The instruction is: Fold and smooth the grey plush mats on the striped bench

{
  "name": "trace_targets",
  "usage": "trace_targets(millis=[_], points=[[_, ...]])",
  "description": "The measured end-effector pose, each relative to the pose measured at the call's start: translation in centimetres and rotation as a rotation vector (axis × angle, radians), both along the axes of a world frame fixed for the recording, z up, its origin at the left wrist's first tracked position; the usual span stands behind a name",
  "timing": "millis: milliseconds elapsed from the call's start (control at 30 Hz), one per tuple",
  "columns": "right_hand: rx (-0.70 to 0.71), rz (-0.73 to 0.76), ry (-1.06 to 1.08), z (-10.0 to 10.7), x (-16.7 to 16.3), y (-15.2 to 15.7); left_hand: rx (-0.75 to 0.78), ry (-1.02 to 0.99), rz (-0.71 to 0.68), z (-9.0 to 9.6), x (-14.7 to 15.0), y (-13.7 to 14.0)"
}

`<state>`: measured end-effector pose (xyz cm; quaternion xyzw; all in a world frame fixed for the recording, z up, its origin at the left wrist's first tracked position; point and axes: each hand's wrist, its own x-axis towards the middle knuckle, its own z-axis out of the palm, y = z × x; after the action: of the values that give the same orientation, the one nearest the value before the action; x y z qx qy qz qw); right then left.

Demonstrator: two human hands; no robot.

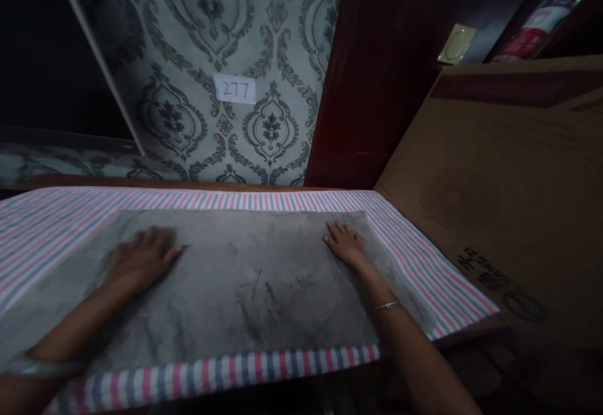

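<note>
A grey, plush-looking cloth with darker streaks lies flat over a striped pink, white and grey tablecloth. My left hand rests on the left part of the grey cloth, fingers spread, somewhat smeared by motion. Near the cloth's far right corner, my right hand lies palm down with its fingers apart. Neither hand grips anything. The cloth's left end runs out past my left forearm to the picture's edge.
A large cardboard box stands along the right side of the table. Behind it is a bottle with a red and white label. A dark screen is at upper left. A paper marked 277 is on the patterned wall.
</note>
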<state>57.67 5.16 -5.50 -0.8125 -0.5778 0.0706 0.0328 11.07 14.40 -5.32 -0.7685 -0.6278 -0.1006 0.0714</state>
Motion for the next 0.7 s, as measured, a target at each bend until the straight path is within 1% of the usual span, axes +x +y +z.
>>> trace_targets(millis=[33,67,100,167,233,267,333,400,467,533,700], points=[[-0.006,0.001,0.007,0.4,-0.3,0.5,-0.062,-0.004,-0.017,0.8,1.8,0.2],[0.003,0.009,0.005,0.6,-0.8,1.0,-0.146,0.001,-0.083,1.6,3.9,0.3],[0.023,0.023,-0.005,0.6,-1.3,1.4,-0.199,-0.006,-0.178,2.3,6.1,0.4],[0.059,0.053,-0.044,0.1,-2.2,2.2,-0.222,-0.016,-0.28,2.9,10.5,0.7],[0.068,0.071,-0.092,-1.3,-2.9,2.6,-0.244,-0.025,-0.362,2.5,13.6,1.1],[0.078,0.083,-0.107,-2.1,-3.0,2.7,-0.258,-0.026,-0.384,2.0,14.6,1.3],[0.093,0.089,-0.123,-3.5,-2.9,2.9,-0.281,-0.026,-0.409,0.9,15.3,1.6],[0.102,0.097,-0.135,-4.5,-2.5,3.0,-0.288,-0.028,-0.411,0.0,14.3,1.9],[0.101,0.101,-0.145,-4.9,-2.2,3.1,-0.281,-0.031,-0.377,-0.5,12.0,2.3],[0.092,0.097,-0.148,-5.1,-2.0,3.1,-0.266,-0.036,-0.299,-0.5,8.4,2.9],[0.108,0.101,-0.152,-5.4,-1.7,3.3,-0.2,-0.058,-0.049,0.8,-2.7,3.9]])
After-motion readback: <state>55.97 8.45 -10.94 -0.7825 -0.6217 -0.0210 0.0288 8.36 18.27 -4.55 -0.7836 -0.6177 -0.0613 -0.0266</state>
